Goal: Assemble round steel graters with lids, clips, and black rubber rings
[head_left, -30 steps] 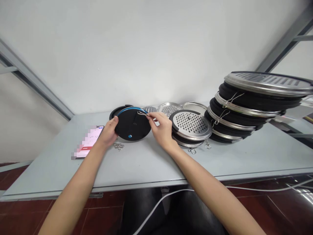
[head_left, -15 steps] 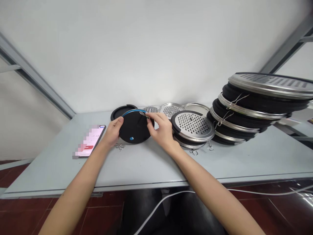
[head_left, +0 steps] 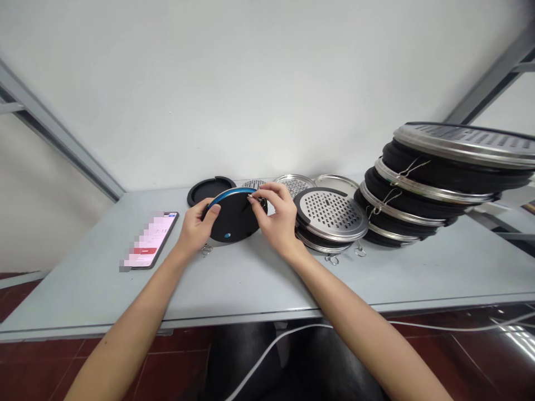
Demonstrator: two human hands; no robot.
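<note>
A round black disc (head_left: 234, 220) with a blue band along its upper rim and a small blue-and-white dot is tilted up over the table. My left hand (head_left: 197, 225) grips its left edge, thumb on the black face. At the upper right edge, my right hand (head_left: 278, 214) pinches a thin metal wire loop (head_left: 251, 197) between thumb and fingers; the fingers partly hide it. A few loose wire loops (head_left: 206, 250) lie on the table below the disc. Right of my right hand sits a perforated metal disc (head_left: 330, 213) with a black partial rim, on a short pile.
A tall leaning stack of metal-and-black round pieces (head_left: 430, 206), some with wire ties, stands at the right. A phone (head_left: 152, 239) lies at the left. Behind are a black ring-rimmed tray (head_left: 211, 191) and several metal discs (head_left: 336, 184) near the wall.
The disc has tipped, showing more of its blue band. My left thumb has come further over its face, and my right hand's fingers have shifted on the wire loop.
</note>
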